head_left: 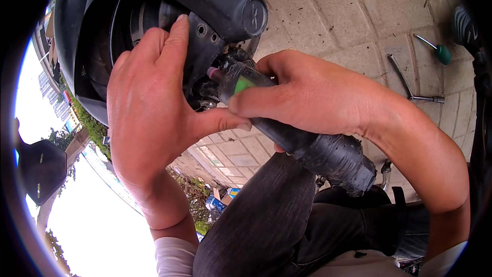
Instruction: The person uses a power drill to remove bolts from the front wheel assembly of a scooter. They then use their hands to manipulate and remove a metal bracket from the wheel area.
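Observation:
My right hand (302,90) is wrapped round a black handlebar grip (328,159), whose outer end is bound in worn, wrinkled tape. Its thumb presses beside a green patch (245,83) on the switch housing (230,79). My left hand (148,92) is open, fingers stretched over the front of a black plastic vehicle housing (210,0). Its index fingertip touches a dark panel (202,36) with two round holes, and its thumb reaches out just under my right thumb. Between the panel and the switch housing, small dark parts show, partly hidden by my hands.
On the paved ground (333,15) at the right lie a green-handled screwdriver (442,54) and an angled metal wrench (407,84). A shoe (464,26) shows at the far right. A black mirror (45,169) stands at the left. My dark-trousered leg (251,215) is below the grip.

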A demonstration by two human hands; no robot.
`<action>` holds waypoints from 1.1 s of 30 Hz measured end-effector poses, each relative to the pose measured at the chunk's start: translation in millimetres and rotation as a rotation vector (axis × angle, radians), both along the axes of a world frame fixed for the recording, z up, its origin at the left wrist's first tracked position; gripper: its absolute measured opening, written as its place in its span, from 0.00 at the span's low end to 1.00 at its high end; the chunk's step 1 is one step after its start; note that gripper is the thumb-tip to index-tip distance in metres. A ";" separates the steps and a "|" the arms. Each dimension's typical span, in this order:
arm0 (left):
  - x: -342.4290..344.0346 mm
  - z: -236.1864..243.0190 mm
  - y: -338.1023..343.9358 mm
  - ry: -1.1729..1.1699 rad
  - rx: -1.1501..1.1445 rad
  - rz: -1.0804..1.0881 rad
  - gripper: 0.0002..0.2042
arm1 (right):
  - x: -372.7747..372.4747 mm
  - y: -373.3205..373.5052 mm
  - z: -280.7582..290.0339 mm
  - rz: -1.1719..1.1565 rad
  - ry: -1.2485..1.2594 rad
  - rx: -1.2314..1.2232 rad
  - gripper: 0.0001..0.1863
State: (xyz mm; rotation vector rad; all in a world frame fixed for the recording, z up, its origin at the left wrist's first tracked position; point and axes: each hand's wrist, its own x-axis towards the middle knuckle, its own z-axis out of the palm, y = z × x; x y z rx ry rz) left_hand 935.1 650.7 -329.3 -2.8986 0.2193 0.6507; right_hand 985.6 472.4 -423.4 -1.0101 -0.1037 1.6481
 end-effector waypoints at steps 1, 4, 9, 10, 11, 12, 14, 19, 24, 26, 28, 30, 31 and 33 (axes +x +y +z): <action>0.0 -0.1 0.1 -0.002 -0.002 -0.003 0.64 | -0.1 0.1 -0.4 0.004 -0.006 -0.001 0.21; 0.2 -0.1 0.9 -0.001 -0.005 -0.006 0.64 | -0.2 0.5 -1.1 0.011 -0.015 0.002 0.21; 0.5 1.2 -0.2 0.012 -0.005 0.006 0.64 | -0.4 0.7 -1.7 0.013 -0.018 0.017 0.21; 0.5 1.1 -0.1 0.011 -0.007 0.004 0.64 | -0.7 0.8 -2.0 0.014 -0.018 0.017 0.21; 0.4 1.0 0.2 0.010 -0.008 0.002 0.64 | -0.9 0.8 -2.3 0.016 -0.018 0.017 0.21; 0.3 0.8 0.4 0.010 -0.010 -0.001 0.64 | -1.3 1.2 -2.3 0.016 -0.019 0.015 0.21; 0.4 0.6 0.3 0.008 -0.011 -0.004 0.65 | -1.7 1.2 -2.2 0.014 -0.016 0.012 0.20; -0.3 0.5 1.4 0.009 -0.007 -0.004 0.65 | -2.1 1.5 -2.5 0.021 -0.016 0.011 0.20; 0.5 1.6 1.9 0.019 -0.001 -0.010 0.66 | -1.8 1.1 -1.9 0.013 -0.007 0.028 0.20; 0.5 1.7 1.7 0.016 -0.004 -0.011 0.66 | -1.8 1.1 -1.7 0.017 -0.012 0.026 0.20; 0.3 1.3 2.1 0.015 -0.011 -0.011 0.66 | -1.5 1.2 -1.8 0.024 -0.017 0.020 0.20; 0.0 1.0 3.6 0.019 -0.021 -0.011 0.67 | -1.5 1.0 -1.5 0.027 -0.016 0.020 0.20; 0.1 1.0 3.5 0.017 -0.022 -0.012 0.67 | -1.7 0.9 -1.3 0.023 -0.012 0.022 0.20; 0.4 1.1 3.1 0.013 -0.023 -0.014 0.67 | -2.3 0.7 -1.2 0.012 -0.002 0.027 0.20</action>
